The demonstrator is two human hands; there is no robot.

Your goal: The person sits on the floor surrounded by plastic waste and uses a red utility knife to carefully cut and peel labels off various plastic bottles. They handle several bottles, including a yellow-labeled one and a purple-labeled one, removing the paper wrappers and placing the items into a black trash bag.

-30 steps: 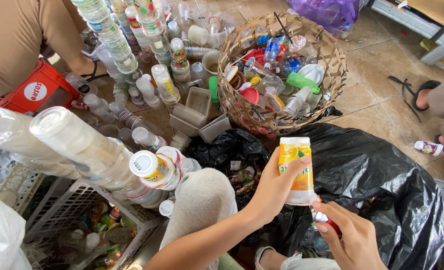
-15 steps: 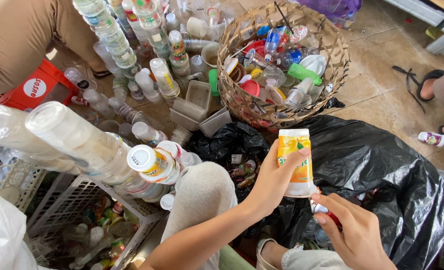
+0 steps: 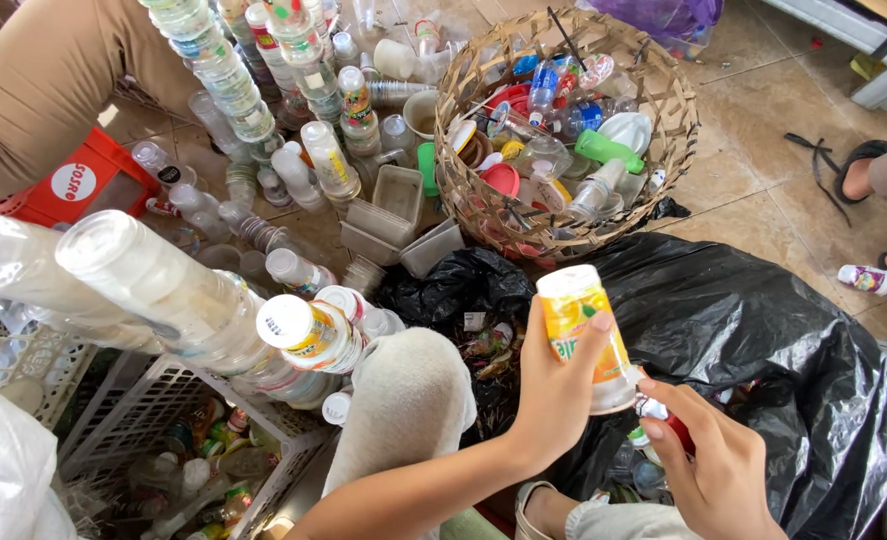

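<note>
Since the earlier frame our left hand [image 3: 554,400] has tipped the yellow-labelled plastic cup [image 3: 589,335] slightly, its white base leaning up and to the left, while our right hand [image 3: 719,465] has stayed at its lower end. We hold the cup upside down over the black bag [image 3: 764,330], likely so its open rim faces the small red-handled tool [image 3: 664,420] and any scraps fall into the sack. Our left fingers are curled firmly round the cup's middle; our right hand is closed on the tool, its tip touching the cup's rim.

We count one cup in hand, one wicker basket [image 3: 564,215] of mixed bottles and lids beyond the bag, and one white crate [image 3: 164,420] at our left knee. Three empty rectangular trays [image 3: 394,210] sit nested beside the basket. The nested stacks of clear cups [image 3: 154,285] overlap too much for a sure count; we make out at least four. One sandalled foot [image 3: 869,175] of another person shows at the right.
</note>
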